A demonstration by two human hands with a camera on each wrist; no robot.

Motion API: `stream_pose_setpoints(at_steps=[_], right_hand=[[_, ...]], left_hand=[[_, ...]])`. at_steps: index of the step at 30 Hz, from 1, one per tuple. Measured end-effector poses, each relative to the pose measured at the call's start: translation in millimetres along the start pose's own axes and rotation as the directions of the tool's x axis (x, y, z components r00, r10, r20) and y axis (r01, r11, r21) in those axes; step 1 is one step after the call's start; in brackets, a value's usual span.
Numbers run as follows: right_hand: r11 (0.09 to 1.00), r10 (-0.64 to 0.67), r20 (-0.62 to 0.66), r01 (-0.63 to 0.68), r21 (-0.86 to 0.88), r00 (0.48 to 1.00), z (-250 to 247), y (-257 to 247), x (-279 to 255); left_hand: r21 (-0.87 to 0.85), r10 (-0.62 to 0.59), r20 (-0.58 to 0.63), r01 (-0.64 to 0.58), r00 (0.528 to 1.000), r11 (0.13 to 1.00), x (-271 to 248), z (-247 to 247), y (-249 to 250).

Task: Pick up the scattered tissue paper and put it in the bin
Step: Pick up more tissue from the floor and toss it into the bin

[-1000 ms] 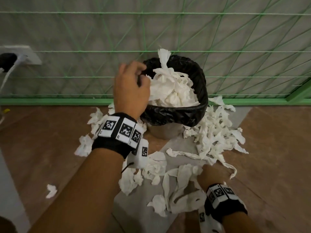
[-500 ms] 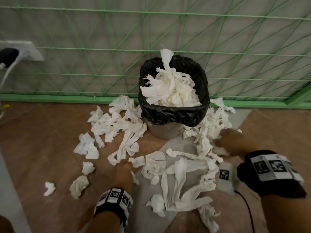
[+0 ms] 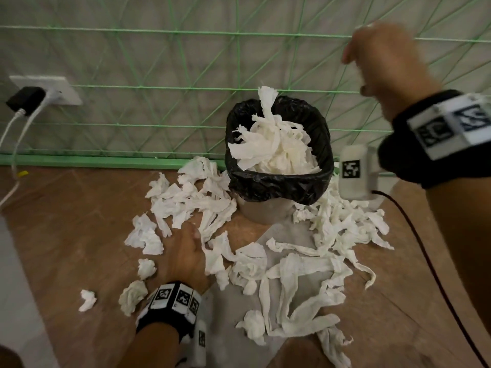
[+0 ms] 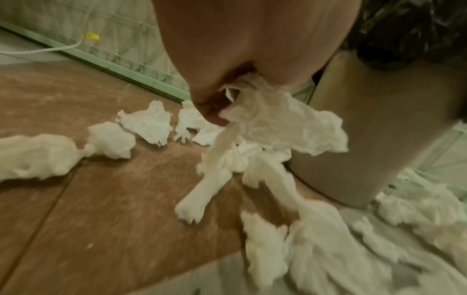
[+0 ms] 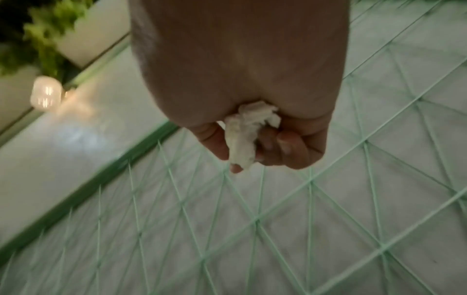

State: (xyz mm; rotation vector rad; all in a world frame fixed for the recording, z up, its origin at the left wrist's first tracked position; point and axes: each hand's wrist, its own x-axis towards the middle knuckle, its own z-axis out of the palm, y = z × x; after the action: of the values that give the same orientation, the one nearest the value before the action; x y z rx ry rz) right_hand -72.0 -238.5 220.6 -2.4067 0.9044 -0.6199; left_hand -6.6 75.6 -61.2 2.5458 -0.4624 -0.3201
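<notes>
A bin (image 3: 279, 181) lined with a black bag stands by the wall, heaped with white tissue (image 3: 273, 147). Torn tissue paper (image 3: 305, 272) lies scattered on the floor around it. My left hand (image 3: 186, 251) is low, left of the bin, its fingers pinching a tissue strip (image 4: 275, 123) that trails to the floor. My right hand (image 3: 382, 57) is raised above and right of the bin, and its curled fingers (image 5: 288, 145) grip a small tissue wad (image 5: 246, 133).
A grey wall with green string netting (image 3: 159, 86) and a green skirting strip (image 3: 79, 160) runs behind the bin. A wall socket with a black plug and white cables (image 3: 29, 102) sits at the left. The floor is brown with a grey tile patch (image 3: 287, 235).
My right hand has risen from the floor pile to above and right of the bin with a tissue wad. My left hand has come down from the bin rim to the floor tissue.
</notes>
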Motion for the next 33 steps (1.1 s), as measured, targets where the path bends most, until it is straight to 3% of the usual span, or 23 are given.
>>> stream_pose_setpoints(at_steps=[2,4,5,8,10,11,12,14,16,19,20,22,24,26,28,29,30,32,33], right_hand=[[0.998,0.023,0.135,-0.030,0.050,0.991,25,3,7],[0.993,0.106,0.319,-0.115,0.008,0.942,44,11,2],[0.990,0.139,0.337,-0.140,-0.021,0.931,49,16,-2],[0.959,0.238,0.072,-0.246,0.143,0.969,49,34,-21],[0.924,0.370,-0.044,-0.362,0.124,0.928,56,63,-43],[0.896,0.439,-0.012,-0.437,0.076,0.898,64,85,-57],[0.845,0.530,0.102,-0.535,0.020,0.842,74,107,-75],[0.712,0.676,0.366,-0.695,-0.100,0.640,99,140,-123],[0.650,0.739,0.455,-0.704,-0.287,0.497,123,159,-174],[0.611,0.786,0.479,-0.610,-0.505,0.390,161,174,-246],[0.568,0.815,0.477,-0.615,-0.548,0.329,176,179,-268],[0.529,0.840,0.468,-0.607,-0.593,0.275,206,198,-294],[0.557,0.825,0.477,-0.580,-0.594,0.303,205,190,-302],[0.639,0.769,0.474,-0.512,-0.574,0.428,202,183,-302],[0.710,0.690,0.525,-0.329,-0.622,0.498,202,187,-298],[0.724,0.669,0.525,-0.304,-0.619,0.526,201,190,-293],[0.730,0.668,0.548,-0.297,-0.616,0.505,199,187,-288],[0.708,0.704,0.526,-0.407,-0.577,0.478,186,185,-273],[0.690,0.723,0.488,-0.474,-0.547,0.490,177,183,-264]], left_hand=[[-0.114,0.070,0.041,-0.065,0.997,0.991,5,-6,1],[-0.168,0.140,0.070,-0.127,0.988,0.978,10,-16,7],[-0.179,0.168,0.100,-0.148,0.981,0.973,12,-21,11],[-0.133,0.182,0.138,-0.164,0.973,0.977,15,-30,16],[-0.108,0.156,0.147,-0.141,0.977,0.984,18,-33,16],[-0.108,0.157,0.163,-0.140,0.974,0.984,19,-34,17],[-0.107,0.138,0.187,-0.120,0.972,0.987,20,-36,20],[-0.129,0.007,0.234,0.024,0.972,0.991,24,-43,26],[-0.176,-0.134,0.280,0.188,0.951,0.966,33,-55,38],[-0.240,-0.210,0.364,0.309,0.907,0.920,52,-82,68],[-0.287,-0.209,0.361,0.321,0.909,0.903,60,-93,79],[-0.440,-0.133,0.313,0.267,0.941,0.857,72,-119,103],[-0.585,0.014,0.245,0.136,0.969,0.799,75,-144,130],[-0.693,0.149,0.143,-0.009,0.978,0.721,75,-162,158],[-0.728,0.249,0.007,-0.165,0.969,0.666,74,-172,188],[-0.714,0.280,-0.061,-0.238,0.958,0.658,73,-173,202],[-0.677,0.301,-0.135,-0.310,0.944,0.667,72,-170,214],[-0.549,0.344,-0.246,-0.423,0.906,0.721,73,-156,232],[-0.463,0.367,-0.264,-0.451,0.892,0.763,74,-147,237]])
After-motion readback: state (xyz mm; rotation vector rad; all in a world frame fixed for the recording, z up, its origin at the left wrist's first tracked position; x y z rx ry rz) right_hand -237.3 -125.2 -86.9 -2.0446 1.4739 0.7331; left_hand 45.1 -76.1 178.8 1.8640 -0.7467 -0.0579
